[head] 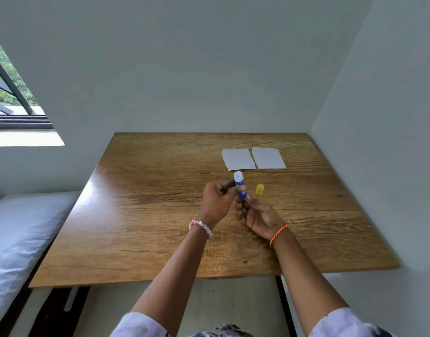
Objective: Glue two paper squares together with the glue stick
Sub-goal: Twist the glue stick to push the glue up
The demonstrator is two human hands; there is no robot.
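A blue glue stick [239,183] with a white open top is held upright above the middle of the wooden table [160,215]. My left hand [217,203] grips its body with thumb and fingers. My right hand [256,215] holds its bottom end from below. The glue stick's yellow cap [259,189] stands on the table just right of the stick, apart from both hands. Two white paper squares lie side by side farther back, the left one [238,159] and the right one [268,158], almost touching each other.
The table fills a corner, with pale walls right behind it and along its right edge. A bed with white bedding [19,239] runs along the table's left side. A window [12,93] is at the upper left.
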